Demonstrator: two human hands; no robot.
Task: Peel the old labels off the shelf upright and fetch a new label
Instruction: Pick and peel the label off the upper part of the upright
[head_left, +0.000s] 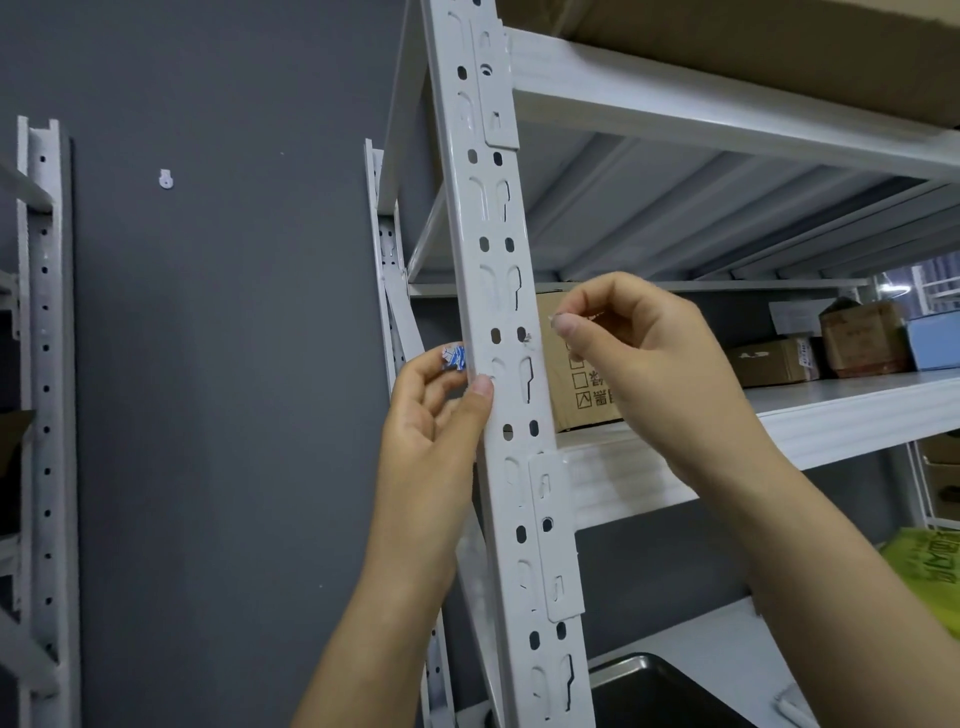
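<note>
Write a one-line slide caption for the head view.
At the white shelf upright, the left hand holds crumpled blue-and-white label scraps while the right hand pinches a tiny shred.

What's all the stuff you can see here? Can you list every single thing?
shelf upright: one, white, centre, full of slots and holes
old label scraps: one crumpled wad, blue and white, in the left grip
tiny scrap: one, pale, pinched in the right grip
cardboard boxes: at least four, brown, on the shelves at right
wall hook: one, white, on the grey wall, left
second upright: one, white, far left
bag: one, yellow-green, lower right
left grip: one hand, thumb on the shelf upright
right grip: one hand, just right of the shelf upright
</note>
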